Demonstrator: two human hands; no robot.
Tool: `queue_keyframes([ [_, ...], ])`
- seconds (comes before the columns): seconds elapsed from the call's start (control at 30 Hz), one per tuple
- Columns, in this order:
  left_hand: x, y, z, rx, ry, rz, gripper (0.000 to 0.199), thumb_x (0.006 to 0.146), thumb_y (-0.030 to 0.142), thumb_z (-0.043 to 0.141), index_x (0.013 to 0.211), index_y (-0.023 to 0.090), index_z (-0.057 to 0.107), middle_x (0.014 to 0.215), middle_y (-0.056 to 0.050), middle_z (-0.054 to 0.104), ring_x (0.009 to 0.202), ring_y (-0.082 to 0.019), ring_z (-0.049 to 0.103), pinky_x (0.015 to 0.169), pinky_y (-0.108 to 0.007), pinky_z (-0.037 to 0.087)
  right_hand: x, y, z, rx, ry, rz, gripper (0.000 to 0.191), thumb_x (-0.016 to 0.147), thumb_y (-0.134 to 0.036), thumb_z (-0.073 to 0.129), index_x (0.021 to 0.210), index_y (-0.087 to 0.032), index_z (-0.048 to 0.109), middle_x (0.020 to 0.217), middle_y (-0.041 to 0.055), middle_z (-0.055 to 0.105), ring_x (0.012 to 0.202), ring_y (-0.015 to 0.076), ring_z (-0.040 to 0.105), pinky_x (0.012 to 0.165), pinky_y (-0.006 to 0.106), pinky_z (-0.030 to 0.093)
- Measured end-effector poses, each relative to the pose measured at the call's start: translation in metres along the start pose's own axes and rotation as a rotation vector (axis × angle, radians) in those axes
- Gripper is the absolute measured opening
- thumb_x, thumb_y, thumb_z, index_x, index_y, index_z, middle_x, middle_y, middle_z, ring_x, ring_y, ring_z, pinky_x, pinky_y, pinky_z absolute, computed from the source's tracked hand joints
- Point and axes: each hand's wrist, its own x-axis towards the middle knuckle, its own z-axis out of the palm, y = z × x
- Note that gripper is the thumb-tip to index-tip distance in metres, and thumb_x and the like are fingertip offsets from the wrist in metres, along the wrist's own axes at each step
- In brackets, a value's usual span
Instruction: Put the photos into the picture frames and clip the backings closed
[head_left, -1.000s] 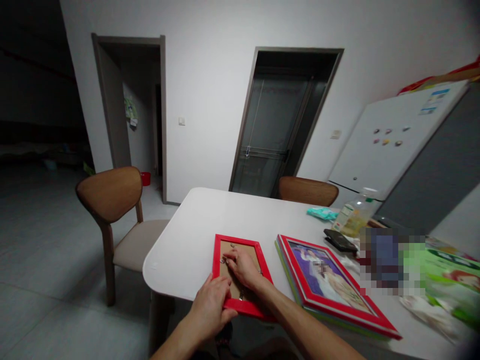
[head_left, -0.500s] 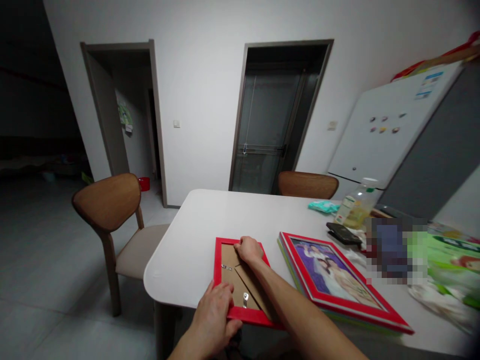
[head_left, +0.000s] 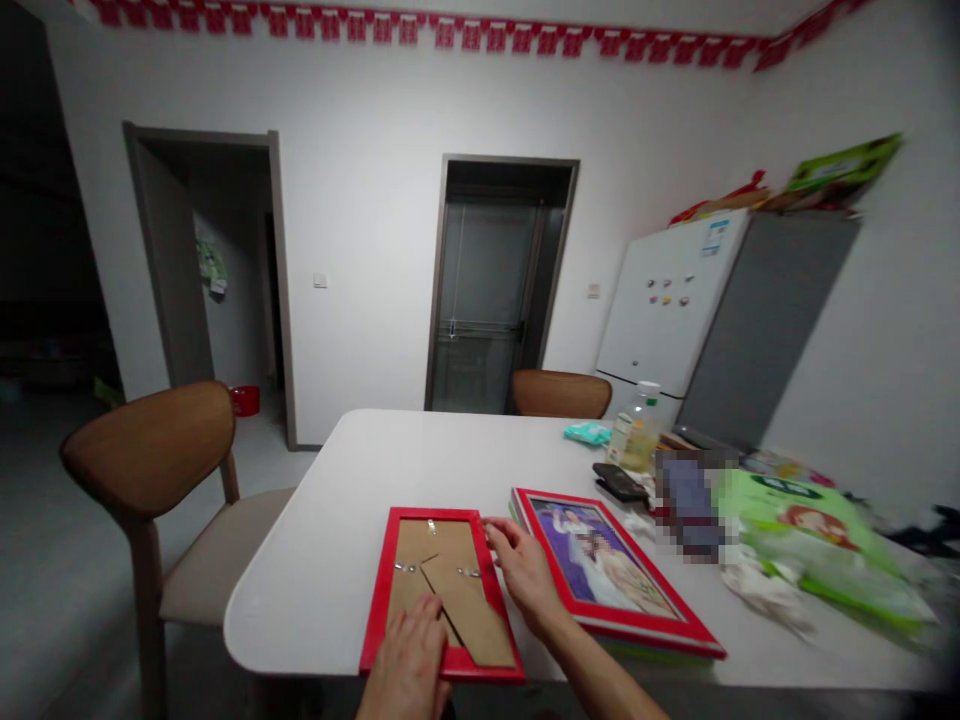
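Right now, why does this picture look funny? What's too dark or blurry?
In the head view, the left side of the room is very dark; in that view the green bag looks smeary near the edge, a blocky square patch hides something, and the fridge looks tilted.

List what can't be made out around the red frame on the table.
In the head view:
Whatever lies right of the clear plastic bottle: a pixelated block covers it.
The middle of the purple-toned photo: pixelated.
The lower part of the brown cardboard backing in the red rectangular frame: the left hand covers it.
The bottle's label: too small to read.
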Motion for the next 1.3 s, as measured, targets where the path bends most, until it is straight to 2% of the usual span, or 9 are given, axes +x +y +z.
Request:
queue_keyframes([
  [0.1,0.002,0.008,-0.019,-0.323,0.241,-0.009,0.034,0.065,0.013,0.05,0.099,0.017,0.05,0.118,-0.012,0.05,0.112,-0.026,0.042,0.094,-0.043,0.033,-0.032,0.002,0.002,0.344,0.07,0.224,0.036,0.067,-0.041,0.05,0.093,-0.016,0.055,0.088,0.0076,0.062,0.073,0.0164,0.057,0.058,0.025,0.044],
  [0.2,0.012,0.033,-0.033,-0.805,0.441,-0.081,0.024,0.075,0.029,0.046,0.097,0.019,0.046,0.107,-0.009,0.057,0.102,-0.023,0.051,0.087,-0.037,0.041,-0.057,-0.002,0.025,0.631,-0.106,0.458,0.041,0.065,-0.046,0.053,0.095,-0.017,0.053,0.081,0.0059,0.062,0.063,0.015,0.059,0.053,0.026,0.044],
  [0.3,0.028,0.057,-0.038,-1.202,0.543,-0.113,0.037,0.074,0.036,0.05,0.104,0.02,0.038,0.102,-0.006,0.058,0.094,-0.021,0.056,0.081,-0.035,0.045,-0.062,-0.016,0.028,0.87,-0.098,0.35,0.038,0.066,-0.046,0.052,0.09,-0.017,0.054,0.081,0.0064,0.064,0.066,0.0173,0.061,0.054,0.028,0.046],
  [0.47,0.056,0.078,-0.035,-1.435,0.401,-0.096,0.068,0.066,0.03,0.061,0.121,0.02,0.023,0.107,-0.009,0.057,0.093,-0.023,0.057,0.078,-0.035,0.046,-0.03,-0.028,-0.069,0.677,-0.038,0.288,0.035,0.066,-0.038,0.053,0.095,-0.019,0.055,0.073,0.0044,0.067,0.066,0.0215,0.063,0.059,0.032,0.048],
  [0.57,0.073,0.09,-0.009,-1.423,0.172,-0.077,0.069,0.067,0.029,0.06,0.123,0.013,0.023,0.107,-0.014,0.057,0.093,-0.024,0.057,0.078,-0.034,0.046,-0.007,-0.014,-0.139,0.493,-0.063,0.319,0.032,0.062,-0.03,0.056,0.091,-0.018,0.057,0.067,0.0034,0.067,0.06,0.0207,0.063,0.06,0.033,0.049],
  [0.7,0.092,0.108,0.04,-1.172,0.152,-0.07,0.055,0.072,0.019,0.051,0.122,0.011,0.028,0.111,-0.011,0.056,0.099,-0.019,0.054,0.082,-0.027,0.044,0.006,0.015,-0.184,0.26,-0.017,0.387,0.022,0.061,-0.026,0.057,0.079,-0.015,0.061,0.064,0.0048,0.067,0.058,0.0198,0.062,0.061,0.033,0.049],
  [0.93,0.091,0.114,0.062,-0.6,0.134,-0.162,0.051,0.073,0.018,0.046,0.122,0.012,0.03,0.127,-0.009,0.042,0.115,-0.017,0.039,0.095,-0.027,0.03,0.01,0.048,-0.191,0.097,0.055,0.375,0.024,0.058,-0.027,0.06,0.079,-0.016,0.064,0.068,0.0044,0.068,0.064,0.0203,0.063,0.061,0.03,0.048],
  [1.13,0.088,0.105,0.072,-0.73,0.019,-0.143,0.064,0.065,0.011,0.049,0.124,0.009,0.025,0.12,-0.01,0.049,0.108,-0.016,0.047,0.088,-0.021,0.036,-0.016,0.054,-0.197,0.128,-0.019,0.395,0.03,0.066,-0.04,0.051,0.076,-0.014,0.063,0.069,0.0051,0.068,0.067,0.0189,0.062,0.065,0.029,0.047],
  [1.3,0.095,0.077,0.069,-0.66,0.083,-0.206,0.067,0.06,0.0,0.046,0.123,0.017,0.03,0.112,-0.003,0.056,0.1,-0.015,0.053,0.082,-0.02,0.04,-0.024,0.049,-0.156,0.169,0.022,0.366,0.027,0.065,-0.029,0.048,0.083,-0.014,0.061,0.072,0.004,0.068,0.065,0.0175,0.062,0.062,0.027,0.045],
])
